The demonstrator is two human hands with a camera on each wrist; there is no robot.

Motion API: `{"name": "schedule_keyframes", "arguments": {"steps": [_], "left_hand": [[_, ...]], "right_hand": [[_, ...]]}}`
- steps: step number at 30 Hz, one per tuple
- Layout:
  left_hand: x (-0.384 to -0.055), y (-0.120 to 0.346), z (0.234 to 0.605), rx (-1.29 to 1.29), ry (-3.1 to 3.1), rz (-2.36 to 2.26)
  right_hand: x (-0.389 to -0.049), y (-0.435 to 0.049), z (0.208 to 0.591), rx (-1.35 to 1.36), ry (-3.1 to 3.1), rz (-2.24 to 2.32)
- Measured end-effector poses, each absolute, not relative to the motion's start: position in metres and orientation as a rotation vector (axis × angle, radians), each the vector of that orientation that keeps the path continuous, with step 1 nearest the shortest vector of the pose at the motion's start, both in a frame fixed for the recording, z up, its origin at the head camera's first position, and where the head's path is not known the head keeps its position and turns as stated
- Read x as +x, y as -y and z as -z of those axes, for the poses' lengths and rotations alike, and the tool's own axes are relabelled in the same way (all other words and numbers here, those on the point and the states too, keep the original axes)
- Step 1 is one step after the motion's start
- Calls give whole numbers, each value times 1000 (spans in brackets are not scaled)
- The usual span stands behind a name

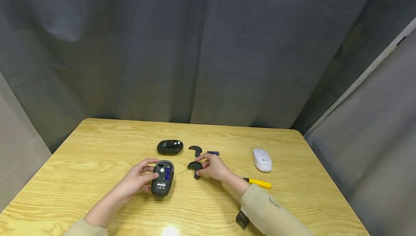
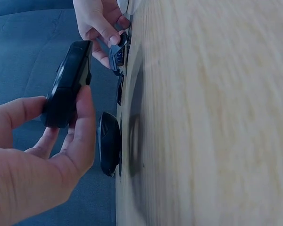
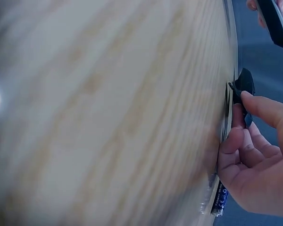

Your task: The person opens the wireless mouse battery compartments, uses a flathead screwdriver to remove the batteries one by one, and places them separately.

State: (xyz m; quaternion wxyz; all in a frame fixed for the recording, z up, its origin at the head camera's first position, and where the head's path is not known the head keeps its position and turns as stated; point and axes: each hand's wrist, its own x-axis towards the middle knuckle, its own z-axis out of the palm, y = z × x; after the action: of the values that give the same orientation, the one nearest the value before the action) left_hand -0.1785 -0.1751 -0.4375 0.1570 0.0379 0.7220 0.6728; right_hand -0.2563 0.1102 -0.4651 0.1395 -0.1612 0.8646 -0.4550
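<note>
A black computer mouse (image 1: 160, 186) is turned underside up in my left hand (image 1: 134, 179), which grips it by its sides above the table. Its battery compartment is uncovered, and a blue battery (image 1: 168, 173) lies inside. To the right, my right hand (image 1: 213, 167) pinches a black battery cover (image 1: 195, 166) with a rounded end and a narrow stem; in the right wrist view this cover (image 3: 246, 81) is between thumb and fingers, close to the tabletop. A similar black cover (image 1: 196, 149) lies just beyond it. Near the right fingers rests another blue battery (image 1: 213, 153).
A second black mouse (image 1: 170, 147) lies underside up behind the held one. Over on the right are a white mouse (image 1: 262, 160) and a yellow-handled tool (image 1: 260, 183), its dark end partly behind the right forearm. A dark curtain (image 1: 201, 48) hangs past the table's far edge.
</note>
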Motion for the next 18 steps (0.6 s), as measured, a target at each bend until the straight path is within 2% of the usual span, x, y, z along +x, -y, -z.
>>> {"name": "schedule_keyframes", "arguments": {"steps": [18], "left_hand": [[-175,170,437,136,-2050,-1921]], "right_hand": [[-261,-105,463,-599,-2691,1044]]}}
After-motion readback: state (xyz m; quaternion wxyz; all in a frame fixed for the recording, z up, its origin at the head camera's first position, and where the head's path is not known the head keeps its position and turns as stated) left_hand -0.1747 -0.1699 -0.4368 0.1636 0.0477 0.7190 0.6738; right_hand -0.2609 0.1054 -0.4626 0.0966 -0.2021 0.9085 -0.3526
